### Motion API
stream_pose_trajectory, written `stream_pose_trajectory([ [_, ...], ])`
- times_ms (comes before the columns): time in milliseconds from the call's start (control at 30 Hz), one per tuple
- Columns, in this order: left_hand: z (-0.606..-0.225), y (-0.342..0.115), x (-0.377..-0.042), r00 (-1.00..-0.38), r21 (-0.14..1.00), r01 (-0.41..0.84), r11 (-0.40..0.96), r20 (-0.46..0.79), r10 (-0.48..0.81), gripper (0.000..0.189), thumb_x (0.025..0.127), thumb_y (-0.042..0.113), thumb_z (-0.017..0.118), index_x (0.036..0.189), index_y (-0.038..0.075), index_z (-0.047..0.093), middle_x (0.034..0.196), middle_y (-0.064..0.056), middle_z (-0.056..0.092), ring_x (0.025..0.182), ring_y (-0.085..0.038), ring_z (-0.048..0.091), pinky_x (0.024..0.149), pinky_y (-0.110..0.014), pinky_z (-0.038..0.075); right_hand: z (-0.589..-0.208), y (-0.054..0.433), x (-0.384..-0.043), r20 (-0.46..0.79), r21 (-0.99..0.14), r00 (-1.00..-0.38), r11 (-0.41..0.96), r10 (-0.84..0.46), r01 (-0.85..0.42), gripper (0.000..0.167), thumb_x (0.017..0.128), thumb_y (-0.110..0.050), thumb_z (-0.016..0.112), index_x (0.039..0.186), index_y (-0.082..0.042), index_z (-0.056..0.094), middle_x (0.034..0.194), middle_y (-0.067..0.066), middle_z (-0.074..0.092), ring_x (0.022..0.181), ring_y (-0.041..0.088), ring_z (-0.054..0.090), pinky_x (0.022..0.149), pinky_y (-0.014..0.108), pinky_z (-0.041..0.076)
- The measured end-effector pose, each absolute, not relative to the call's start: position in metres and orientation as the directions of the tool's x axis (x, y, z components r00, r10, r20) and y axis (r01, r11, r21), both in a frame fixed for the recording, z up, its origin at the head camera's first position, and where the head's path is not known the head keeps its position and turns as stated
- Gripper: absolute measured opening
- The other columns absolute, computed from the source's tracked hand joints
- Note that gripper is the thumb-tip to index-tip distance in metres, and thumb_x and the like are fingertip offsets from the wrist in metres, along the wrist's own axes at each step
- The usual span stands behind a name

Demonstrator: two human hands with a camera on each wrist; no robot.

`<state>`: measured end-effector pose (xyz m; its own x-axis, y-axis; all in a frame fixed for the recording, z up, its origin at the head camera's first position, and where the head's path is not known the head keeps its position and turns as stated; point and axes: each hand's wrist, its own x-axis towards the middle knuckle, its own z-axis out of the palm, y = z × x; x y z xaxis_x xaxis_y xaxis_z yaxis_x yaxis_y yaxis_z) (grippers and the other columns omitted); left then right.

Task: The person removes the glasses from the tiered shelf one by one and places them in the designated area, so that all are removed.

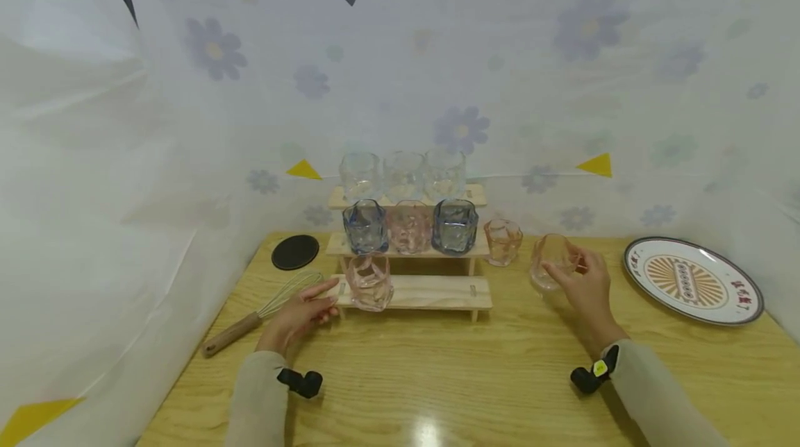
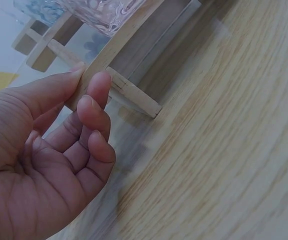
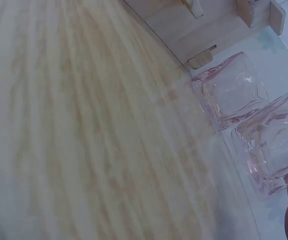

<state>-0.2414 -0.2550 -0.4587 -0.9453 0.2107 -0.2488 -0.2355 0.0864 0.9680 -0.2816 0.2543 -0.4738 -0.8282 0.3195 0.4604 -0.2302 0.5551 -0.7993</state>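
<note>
A three-step wooden rack point(image 1: 431, 292) stands mid-table. My left hand point(image 1: 296, 318) pinches the left end of its lowest step between thumb and fingers; in the left wrist view the thumb point(image 2: 59, 90) lies over the board's end. Beside it, on that step, sits a pinkish glass point(image 1: 370, 287). To the right of the rack, my right hand point(image 1: 587, 287) holds a clear amber-pink glass point(image 1: 548, 266) by its side. A similar tumbler point(image 1: 503, 242) stands between this glass and the rack. Only fingertips and part of the right hand show in the right wrist view.
The middle step carries two blue glasses point(image 1: 365, 228) with a pink one point(image 1: 409, 228) between them; three clear glasses point(image 1: 403, 176) stand on top. A whisk point(image 1: 250, 325) and black disc point(image 1: 295, 252) lie left, a patterned plate point(image 1: 694, 280) right. A floral sheet point(image 1: 400, 86) hangs behind.
</note>
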Motion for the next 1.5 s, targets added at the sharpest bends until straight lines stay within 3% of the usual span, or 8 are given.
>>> stream_pose_trajectory([
  [267,-0.459,-0.255,-0.242,-0.951,0.970,-0.230,0.077,-0.241,0.193,0.056,0.095,0.010,0.058,0.146,0.007,0.036,0.076,-0.001,0.069,0.065,-0.008,0.056,0.062,-0.021,0.046,-0.468,0.255,-0.303,0.384,-0.816,-0.873,0.553,0.299,-0.170,0.065,0.082,-0.033,0.075,0.132,0.002,0.051,0.117,0.019,0.046,0.106,0.029,0.045,0.087,0.037,0.039],
  [467,-0.461,-0.254,-0.242,-0.951,0.969,-0.236,0.073,-0.246,0.189,0.055,0.094,0.010,0.059,0.145,0.007,0.038,0.076,-0.002,0.069,0.065,-0.008,0.056,0.063,-0.021,0.046,-0.464,0.254,-0.318,0.367,-0.827,-0.890,0.533,0.271,-0.179,0.068,0.083,-0.034,0.074,0.133,0.005,0.048,0.123,0.022,0.042,0.109,0.034,0.043,0.092,0.048,0.039],
  [1500,-0.461,-0.253,-0.245,-0.948,0.968,-0.244,0.067,-0.252,0.195,0.055,0.094,0.010,0.059,0.146,0.010,0.038,0.074,-0.001,0.069,0.063,-0.007,0.056,0.061,-0.020,0.047,-0.476,0.249,-0.338,0.311,-0.853,-0.894,0.509,0.321,-0.114,0.067,0.084,-0.034,0.073,0.131,0.006,0.048,0.123,0.026,0.040,0.110,0.037,0.042,0.093,0.050,0.040],
])
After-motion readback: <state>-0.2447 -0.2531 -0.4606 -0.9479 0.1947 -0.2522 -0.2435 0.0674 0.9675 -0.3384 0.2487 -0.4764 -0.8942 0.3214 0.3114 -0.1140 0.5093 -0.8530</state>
